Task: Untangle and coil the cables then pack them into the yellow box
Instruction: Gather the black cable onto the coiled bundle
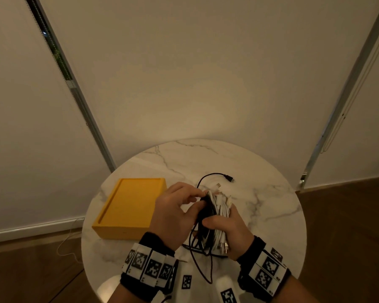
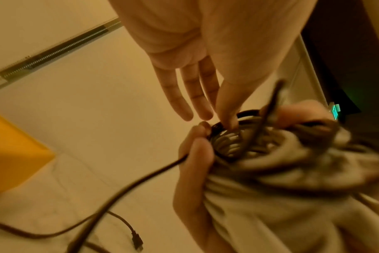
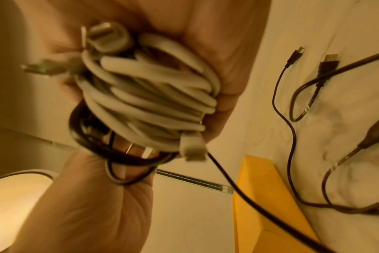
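While the right hand (image 1: 230, 232) curled round a bundle of coiled white cables (image 3: 149, 95), the left hand (image 1: 173, 213) came in beside it, thumb and forefinger pinching a black cable (image 1: 206, 209) wound against the white coils. Both hands met over the round marble table (image 1: 271, 215), close together above its near half. Loose black cable ends (image 1: 229, 178) trailed onto the tabletop beyond the hands. Left of them sat the yellow box (image 1: 127, 209), shut, resting on the marble. Black-and-white square marker tags (image 1: 149, 264) ringed both wrist straps; I could read no lettering on them, nor any brand on box or plugs.
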The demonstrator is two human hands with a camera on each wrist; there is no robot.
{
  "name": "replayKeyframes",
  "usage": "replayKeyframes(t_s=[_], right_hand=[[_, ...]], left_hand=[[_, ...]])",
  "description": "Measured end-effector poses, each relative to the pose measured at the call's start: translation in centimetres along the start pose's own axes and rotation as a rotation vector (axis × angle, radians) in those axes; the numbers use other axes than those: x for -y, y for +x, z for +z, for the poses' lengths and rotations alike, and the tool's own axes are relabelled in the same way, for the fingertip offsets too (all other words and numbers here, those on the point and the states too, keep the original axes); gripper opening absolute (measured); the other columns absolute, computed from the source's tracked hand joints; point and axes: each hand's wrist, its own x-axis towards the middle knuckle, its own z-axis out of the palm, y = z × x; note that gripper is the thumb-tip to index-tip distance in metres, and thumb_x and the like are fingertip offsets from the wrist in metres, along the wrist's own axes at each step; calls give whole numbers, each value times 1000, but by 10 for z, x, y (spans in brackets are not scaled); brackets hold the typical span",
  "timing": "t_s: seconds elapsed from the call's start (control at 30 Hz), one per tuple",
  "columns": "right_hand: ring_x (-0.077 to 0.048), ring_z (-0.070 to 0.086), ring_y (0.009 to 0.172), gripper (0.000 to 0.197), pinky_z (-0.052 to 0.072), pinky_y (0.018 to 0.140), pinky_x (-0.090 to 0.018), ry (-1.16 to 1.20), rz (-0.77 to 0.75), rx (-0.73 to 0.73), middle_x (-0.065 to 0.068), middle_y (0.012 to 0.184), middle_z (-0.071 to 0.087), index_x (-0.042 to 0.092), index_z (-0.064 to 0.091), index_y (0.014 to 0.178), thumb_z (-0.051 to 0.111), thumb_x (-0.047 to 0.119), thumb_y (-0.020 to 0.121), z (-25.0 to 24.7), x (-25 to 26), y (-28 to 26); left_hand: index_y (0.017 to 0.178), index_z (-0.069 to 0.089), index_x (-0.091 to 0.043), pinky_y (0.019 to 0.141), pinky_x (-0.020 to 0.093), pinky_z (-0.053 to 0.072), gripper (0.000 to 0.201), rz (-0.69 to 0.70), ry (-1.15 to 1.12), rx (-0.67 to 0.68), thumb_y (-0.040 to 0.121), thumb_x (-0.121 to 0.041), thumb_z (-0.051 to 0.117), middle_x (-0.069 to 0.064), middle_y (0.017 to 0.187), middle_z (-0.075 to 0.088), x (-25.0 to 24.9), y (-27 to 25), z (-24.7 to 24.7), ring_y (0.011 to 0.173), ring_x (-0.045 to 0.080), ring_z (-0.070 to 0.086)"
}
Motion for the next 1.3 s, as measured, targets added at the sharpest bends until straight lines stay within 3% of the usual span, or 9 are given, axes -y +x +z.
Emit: replayKeyframes(t_s=[0.3,0.43,0.53,0.63,0.73,0.83,0.93,1.1,1.3], right_hand=[[-38,66,84,68,58,67,-43,271,-48,-137,-29,104,60,-8,58,118,82,15,59,-7,7,3],[-37,69,90,84,60,71,-41,329,-66,-116,-26,103,65,-8,60,121,95,25,52,-6,10,2],[-38,71,89,60,60,71,-42,333,-110,-107,-25,99,69,-4,66,115,82,16,61,-10,12,1],[-39,69,79,51,59,66,-43,287,-115,-147,-24,89,68,-3,68,105,77,15,58,-14,11,2],[-36,67,78,58,59,69,-44,355,-71,-157,-24,92,65,-4,65,112,76,13,58,-19,9,5],[-31,69,71,30,60,68,-41,376,-66,-154,-19,84,66,6,76,90,70,8,61,-28,14,5],[-28,67,66,20,59,64,-40,338,-119,-227,-13,76,66,13,77,76,60,1,75,-37,17,5],[-26,66,71,27,59,67,-43,327,-169,-258,-9,79,66,19,77,75,59,0,74,-37,16,6],[-29,64,76,51,59,74,-54,294,-266,-291,-16,93,61,6,56,118,59,-5,68,-35,16,8]], left_hand=[[143,46,-31,99,32,51,40,-166,-157,277,103,-36,42,-14,132,59,-19,-7,21,123,5,56],[154,29,-31,116,34,35,49,-184,-186,348,106,-41,29,-14,154,40,-31,-7,30,144,3,32],[155,25,-34,123,29,18,50,-186,-102,358,106,-44,29,-22,160,22,-34,-8,31,148,-6,8],[153,24,-44,121,25,18,49,-234,-189,422,106,-46,33,-24,160,17,-33,-6,27,147,-9,7],[150,30,-40,113,27,38,47,-418,-574,422,105,-38,41,-19,146,48,-27,-8,23,135,-4,43],[144,37,-37,83,48,58,43,-684,-641,487,103,-40,49,9,107,73,-15,-11,14,86,26,72],[127,56,-24,69,53,57,27,-769,-520,623,102,-31,54,15,70,66,-8,-12,8,48,24,58],[104,69,-18,76,32,57,21,-679,-398,612,101,-32,53,4,88,72,-12,-14,19,74,15,68],[104,60,-10,78,22,55,13,-731,-524,604,104,-16,48,11,102,75,-17,-18,28,94,21,73]])
